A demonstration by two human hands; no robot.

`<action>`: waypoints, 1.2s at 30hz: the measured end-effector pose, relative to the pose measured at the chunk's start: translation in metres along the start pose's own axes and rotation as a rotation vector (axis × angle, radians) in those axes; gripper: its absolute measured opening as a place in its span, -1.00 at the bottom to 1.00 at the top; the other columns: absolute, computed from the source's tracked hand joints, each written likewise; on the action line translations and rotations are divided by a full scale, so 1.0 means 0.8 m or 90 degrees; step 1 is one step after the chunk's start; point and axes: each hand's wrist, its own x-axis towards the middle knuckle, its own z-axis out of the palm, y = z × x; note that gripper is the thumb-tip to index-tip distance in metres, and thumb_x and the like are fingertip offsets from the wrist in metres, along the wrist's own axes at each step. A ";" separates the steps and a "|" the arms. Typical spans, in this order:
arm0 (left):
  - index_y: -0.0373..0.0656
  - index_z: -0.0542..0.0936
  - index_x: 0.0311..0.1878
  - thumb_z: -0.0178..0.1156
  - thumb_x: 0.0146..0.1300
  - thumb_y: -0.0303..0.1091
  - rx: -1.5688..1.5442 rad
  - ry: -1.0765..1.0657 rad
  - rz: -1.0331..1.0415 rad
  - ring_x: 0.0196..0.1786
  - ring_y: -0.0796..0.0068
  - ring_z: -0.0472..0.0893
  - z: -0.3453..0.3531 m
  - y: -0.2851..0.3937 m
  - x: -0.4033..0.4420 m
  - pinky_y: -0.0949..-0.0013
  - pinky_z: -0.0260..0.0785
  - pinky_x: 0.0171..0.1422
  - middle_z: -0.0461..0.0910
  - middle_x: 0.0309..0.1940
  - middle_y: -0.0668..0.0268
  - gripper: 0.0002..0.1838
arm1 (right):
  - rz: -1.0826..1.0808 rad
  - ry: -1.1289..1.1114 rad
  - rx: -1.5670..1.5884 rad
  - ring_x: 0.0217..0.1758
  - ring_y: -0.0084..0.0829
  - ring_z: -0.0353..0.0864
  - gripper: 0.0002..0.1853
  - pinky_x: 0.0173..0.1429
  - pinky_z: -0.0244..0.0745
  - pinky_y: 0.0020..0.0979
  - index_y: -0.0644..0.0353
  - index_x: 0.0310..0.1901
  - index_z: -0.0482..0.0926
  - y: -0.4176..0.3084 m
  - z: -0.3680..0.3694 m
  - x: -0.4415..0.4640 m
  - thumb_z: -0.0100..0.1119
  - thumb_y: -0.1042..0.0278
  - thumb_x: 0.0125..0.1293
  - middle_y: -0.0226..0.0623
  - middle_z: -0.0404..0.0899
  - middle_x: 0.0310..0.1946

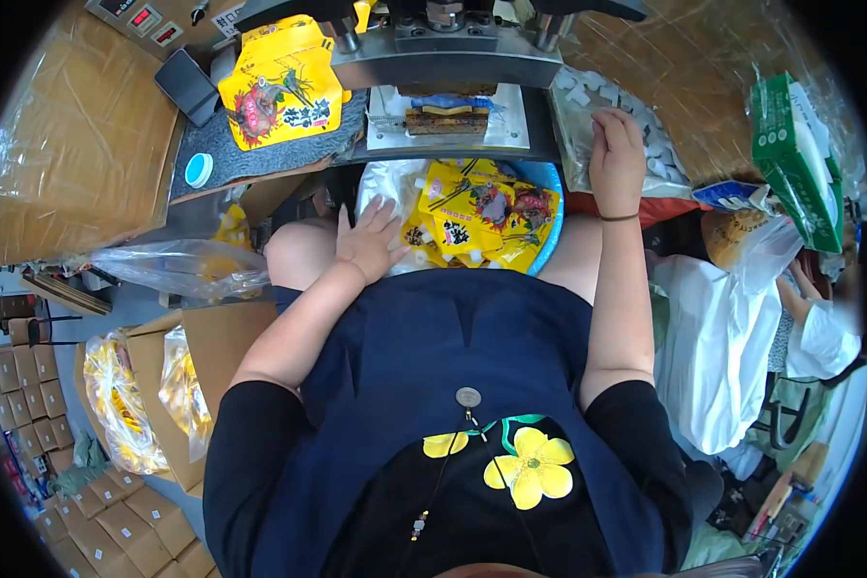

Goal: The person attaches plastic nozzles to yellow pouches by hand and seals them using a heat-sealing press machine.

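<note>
My left hand (369, 239) lies with fingers spread at the left side of a blue basin (552, 222), over white plastic and next to yellow printed pouches (472, 207) in the basin. Raised at the right, my right hand (617, 159) is over the edge of a tray of small white pieces (660, 144); its fingers are bent together, and what they hold, if anything, is hidden. Between the hands, a press machine (448, 58) stands above a metal plate (380, 130). A stack of flat yellow pouches (284, 91) rests on the grey mat at the left.
A phone (186, 87) and a blue-lidded round container (198, 170) are on the left mat. A green tissue box (785, 144) stands at the right. White bags (708, 347) hang lower right. Open cartons of wrapped pouches (120, 400) are lower left. Another person's sleeve (824, 339) shows far right.
</note>
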 end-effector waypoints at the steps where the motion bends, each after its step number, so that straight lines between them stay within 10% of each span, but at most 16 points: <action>1: 0.04 0.51 0.40 0.16 0.39 0.18 -0.045 0.048 -0.031 0.67 0.25 0.12 0.003 -0.003 -0.004 -0.41 -0.04 0.59 0.29 0.56 0.26 -0.37 | 0.004 0.001 -0.004 0.05 0.00 0.65 -0.84 0.12 0.56 -0.20 0.25 -0.06 0.65 0.001 0.000 0.001 0.19 0.57 0.37 -0.07 0.64 0.00; 4: 0.01 0.57 0.34 0.28 0.33 0.08 -0.149 -0.011 -0.119 0.69 0.19 0.08 -0.011 0.000 -0.018 -0.34 -0.14 0.65 0.25 0.59 0.22 -0.41 | -0.016 0.010 -0.008 0.02 -0.02 0.66 -0.87 0.06 0.59 -0.17 0.20 -0.09 0.65 0.002 0.001 0.003 0.21 0.55 0.35 -0.13 0.65 -0.03; 14: -0.07 0.59 -0.20 0.25 0.38 -0.14 -0.135 0.088 -0.240 -0.12 0.18 0.67 0.010 0.017 0.047 0.01 0.37 -0.13 0.64 -0.27 0.21 -0.79 | -0.025 -0.001 -0.030 0.03 -0.01 0.66 -0.85 0.08 0.58 -0.17 0.20 -0.07 0.65 0.002 0.002 0.004 0.20 0.55 0.36 -0.11 0.65 -0.03; 18: -0.10 0.43 -0.15 0.03 0.56 -0.27 -0.604 0.318 -0.409 -0.47 0.16 0.61 0.031 -0.011 -0.003 0.20 0.44 -0.32 0.54 -0.55 0.20 -0.85 | -0.020 -0.005 -0.028 0.04 -0.01 0.66 -0.85 0.09 0.58 -0.18 0.20 -0.07 0.65 0.005 0.001 0.001 0.21 0.56 0.36 -0.11 0.65 -0.02; 23: -0.14 0.49 -0.10 0.11 0.48 -0.35 -0.849 0.391 -0.529 -0.39 0.17 0.59 0.098 -0.059 -0.035 0.16 0.46 -0.27 0.58 -0.40 0.12 -0.91 | -0.012 -0.006 -0.026 0.05 -0.02 0.66 -0.84 0.10 0.58 -0.18 0.20 -0.07 0.65 0.002 0.002 0.002 0.21 0.56 0.35 -0.12 0.65 -0.02; 26: -0.14 0.53 -0.06 0.18 0.35 -0.38 -0.075 0.593 -0.221 -0.22 0.15 0.62 -0.032 -0.021 -0.007 0.09 0.48 -0.12 0.58 -0.24 0.11 -0.85 | -0.016 -0.005 -0.029 0.05 -0.01 0.65 -0.84 0.10 0.57 -0.18 0.20 -0.07 0.65 0.001 0.002 0.003 0.22 0.56 0.35 -0.11 0.65 -0.02; 28: -0.09 0.59 0.06 0.22 0.23 -0.32 -0.162 0.077 0.002 0.08 0.10 0.63 -0.071 0.010 0.003 0.01 0.44 0.17 0.60 -0.03 0.13 -0.68 | -0.022 -0.006 -0.030 0.05 -0.01 0.65 -0.84 0.11 0.57 -0.18 0.20 -0.07 0.65 0.001 0.002 0.003 0.21 0.56 0.35 -0.11 0.65 -0.02; 30: -0.01 0.49 0.36 0.23 0.34 -0.12 -0.098 0.203 0.168 0.48 0.07 0.38 -0.021 0.028 0.023 0.02 0.20 0.52 0.47 0.37 0.10 -0.46 | -0.021 -0.012 -0.034 0.05 -0.01 0.65 -0.84 0.10 0.57 -0.18 0.20 -0.07 0.65 0.001 0.001 0.002 0.21 0.57 0.35 -0.10 0.64 -0.02; 36: -0.01 0.28 0.59 0.05 0.49 0.11 -0.174 0.006 -0.152 0.62 0.04 0.22 0.023 -0.062 0.104 -0.05 0.04 0.66 0.17 0.61 0.06 -0.29 | -0.010 -0.010 -0.031 0.05 0.01 0.65 -0.83 0.09 0.58 -0.17 0.21 -0.06 0.65 -0.001 -0.001 0.000 0.21 0.58 0.34 -0.09 0.64 -0.01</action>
